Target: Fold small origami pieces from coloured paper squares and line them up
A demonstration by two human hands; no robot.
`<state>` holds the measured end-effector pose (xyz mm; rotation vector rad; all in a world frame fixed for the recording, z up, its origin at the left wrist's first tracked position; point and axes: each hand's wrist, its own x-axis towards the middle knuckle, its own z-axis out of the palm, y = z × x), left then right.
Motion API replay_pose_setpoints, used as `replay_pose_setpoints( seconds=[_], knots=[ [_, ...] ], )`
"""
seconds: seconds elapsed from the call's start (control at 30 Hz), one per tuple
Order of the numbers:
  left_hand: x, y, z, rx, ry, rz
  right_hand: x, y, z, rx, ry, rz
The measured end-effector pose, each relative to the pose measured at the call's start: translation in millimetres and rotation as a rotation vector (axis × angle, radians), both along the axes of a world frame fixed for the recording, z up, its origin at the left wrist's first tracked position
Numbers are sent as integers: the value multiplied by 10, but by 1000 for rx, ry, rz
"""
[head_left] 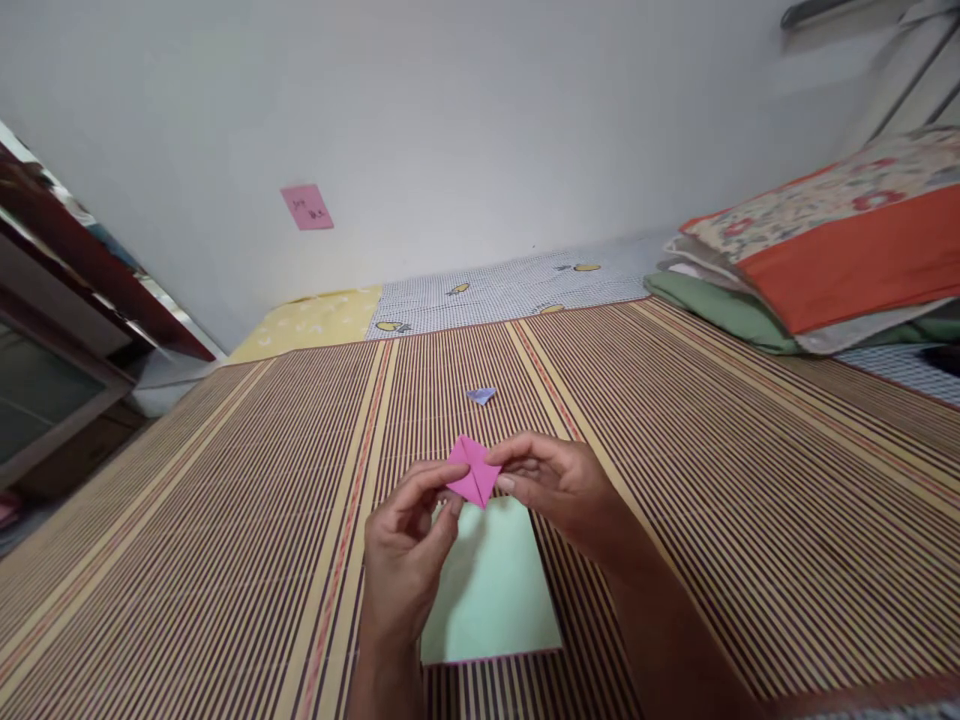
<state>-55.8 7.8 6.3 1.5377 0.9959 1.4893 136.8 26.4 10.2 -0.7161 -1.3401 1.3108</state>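
Note:
A pink folded paper (pixel 475 472), diamond-shaped with a crease down its middle, is held up between both hands. My left hand (pixel 411 530) pinches its left corner between thumb and fingers. At the right corner, my right hand (pixel 559 490) grips it the same way, the other fingers curled behind. Below the hands lies a pale green sheet of paper (pixel 495 590) on the striped mat, partly shaded and partly covered by my left hand. Just beyond the pink paper rests a small folded purple paper (pixel 481 396).
A striped bamboo mat (pixel 240 520) spreads under everything. Behind it runs a checked cloth (pixel 495 290) along the wall, with a yellow part at the left. Folded bedding and a floral pillow (pixel 832 230) are stacked at right. A pink note (pixel 307 207) is on the wall.

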Motion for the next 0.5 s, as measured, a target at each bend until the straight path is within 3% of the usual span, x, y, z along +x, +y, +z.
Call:
replay_pose_setpoints(
  seconds=[0.5],
  knots=[
    [88, -29, 24, 164, 113, 71, -45, 17, -6, 54, 0, -81]
  ],
)
